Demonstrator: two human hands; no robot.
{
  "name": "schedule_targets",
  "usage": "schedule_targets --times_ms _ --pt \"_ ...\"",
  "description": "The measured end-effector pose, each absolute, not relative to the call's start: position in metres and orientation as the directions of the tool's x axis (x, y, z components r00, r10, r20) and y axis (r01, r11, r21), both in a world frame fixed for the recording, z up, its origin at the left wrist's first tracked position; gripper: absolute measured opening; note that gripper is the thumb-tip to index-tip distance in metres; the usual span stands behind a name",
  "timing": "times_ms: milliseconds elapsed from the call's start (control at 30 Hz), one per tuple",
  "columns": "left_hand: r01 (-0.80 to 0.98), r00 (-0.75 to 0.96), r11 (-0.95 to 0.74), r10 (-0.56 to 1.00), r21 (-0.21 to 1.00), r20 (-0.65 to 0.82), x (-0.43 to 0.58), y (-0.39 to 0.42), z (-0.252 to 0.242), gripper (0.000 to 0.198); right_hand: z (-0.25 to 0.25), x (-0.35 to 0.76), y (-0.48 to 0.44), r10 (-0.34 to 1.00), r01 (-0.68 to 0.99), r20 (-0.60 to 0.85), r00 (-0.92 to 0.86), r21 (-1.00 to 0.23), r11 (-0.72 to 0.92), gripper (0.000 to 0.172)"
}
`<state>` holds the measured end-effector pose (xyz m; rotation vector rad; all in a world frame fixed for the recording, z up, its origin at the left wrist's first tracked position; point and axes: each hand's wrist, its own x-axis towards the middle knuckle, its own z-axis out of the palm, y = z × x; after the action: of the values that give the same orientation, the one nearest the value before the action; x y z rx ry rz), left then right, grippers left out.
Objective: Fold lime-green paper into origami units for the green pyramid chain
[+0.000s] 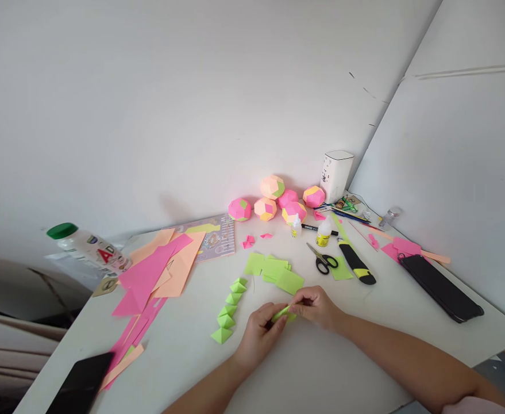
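A piece of green paper (283, 313), partly folded, is held between both hands above the near middle of the table. My left hand (262, 330) grips its left side, fingers closed around it. The thumb and fingers of my right hand (315, 307) pinch its right end. My fingers hide much of the paper. Left of the hands stands a row of several folded green paper pieces (226, 313). Just beyond them lie flat green paper squares (276, 269), some overlapping. Black-handled scissors (323, 260) rest open past my right hand.
Several paper balls (265, 209) stand against the wall. Glue bottles (323, 232), a cutter knife (357, 263) and a black case (442, 286) lie right. Pink and orange sheets (153, 273), a white bottle (88, 248) and a dark phone (82, 384) are left.
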<state>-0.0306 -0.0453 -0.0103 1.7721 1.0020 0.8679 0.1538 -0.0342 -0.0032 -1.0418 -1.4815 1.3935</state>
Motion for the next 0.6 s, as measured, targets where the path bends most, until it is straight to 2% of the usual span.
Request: schedule_targets --times_ms 233,367,467,600 --pt "0.100 0.425 0.045 0.901 0.994 -0.084 -0.029 -0.045 -0.012 0.029 -0.006 0.156 -0.033 0.947 0.097 0.005 -0.323 -0.994 0.039 0.028" --pt "0.049 0.418 0.150 0.895 0.987 -0.157 -0.028 -0.042 -0.008 0.031 -0.001 0.156 -0.036 0.948 0.164 -0.002 -0.318 -0.985 0.053 0.034" --pt "0.030 0.414 0.175 0.894 0.984 -0.172 -0.028 -0.042 -0.005 0.032 0.003 0.155 -0.038 0.955 0.243 0.108 -0.278 -0.953 0.179 0.036" --pt "0.007 0.432 0.175 0.888 0.984 -0.161 -0.028 -0.043 -0.003 0.031 0.001 0.154 -0.037 0.896 0.288 0.331 -0.296 -0.863 0.415 0.022"
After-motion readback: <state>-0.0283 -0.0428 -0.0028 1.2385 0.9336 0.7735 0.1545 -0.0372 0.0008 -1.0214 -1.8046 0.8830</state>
